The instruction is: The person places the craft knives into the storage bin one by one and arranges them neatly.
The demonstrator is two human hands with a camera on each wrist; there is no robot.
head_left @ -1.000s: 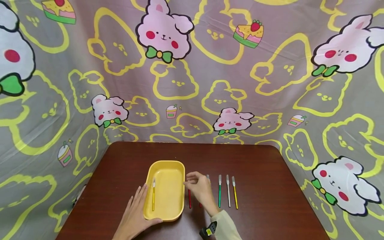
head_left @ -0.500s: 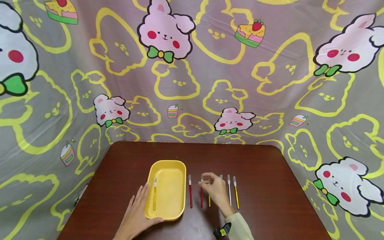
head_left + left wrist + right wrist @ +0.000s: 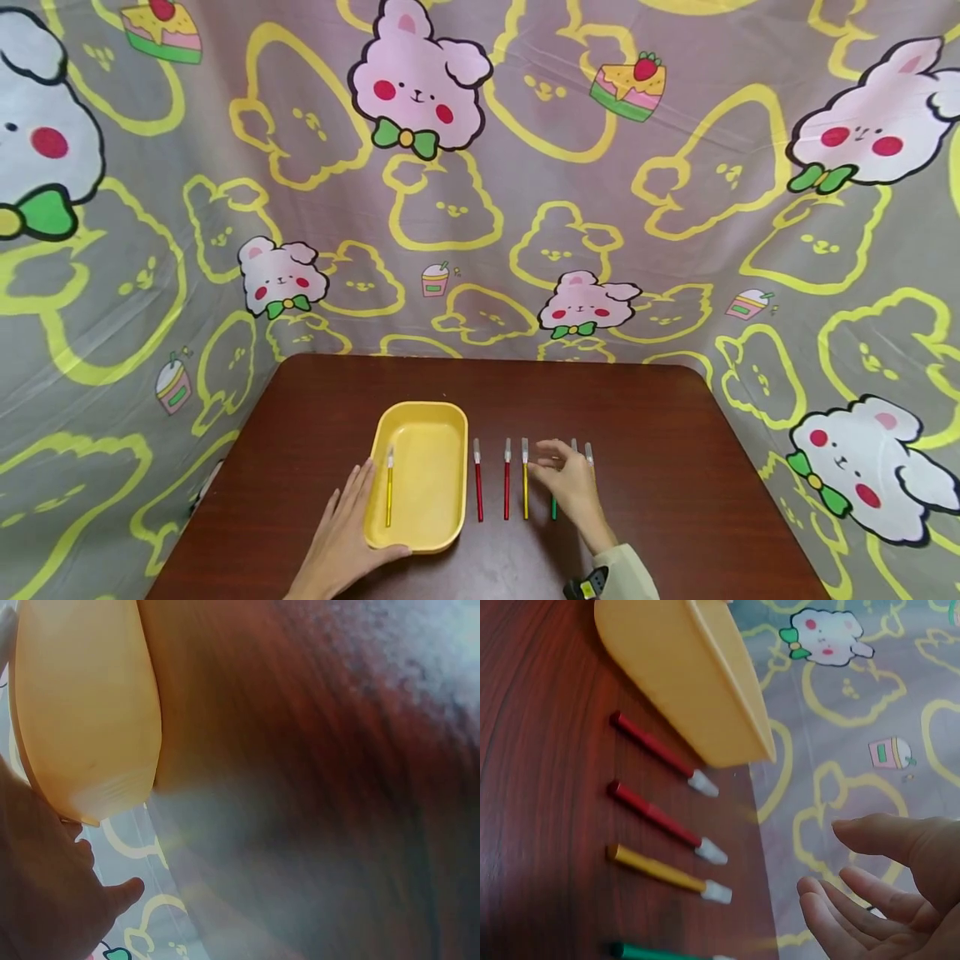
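Observation:
My left hand (image 3: 339,527) rests against the left side of a yellow plastic tray (image 3: 467,467), fingers straight and thumb along its near edge. Inside the tray lies a yellow craft knife (image 3: 388,498) with a clear cap. To the tray's right, a red craft knife (image 3: 479,493), a second red craft knife (image 3: 507,492) and another yellow craft knife (image 3: 526,493) lie in a row. Over the row's right part hovers my right hand (image 3: 573,487), fingers loosely bent, holding nothing. It partly covers a green craft knife (image 3: 554,508) and others whose cap tips (image 3: 589,454) show behind it.
All of this sits on a dark brown wooden table (image 3: 660,467). A grey curtain (image 3: 495,183) printed with cartoon rabbits hangs at the back and both sides. A watch (image 3: 588,583) is on the right wrist.
My right hand has moved rightward along the row, from beside the tray to over the green craft knife, uncovering the red and yellow ones. The left hand stays on the tray.

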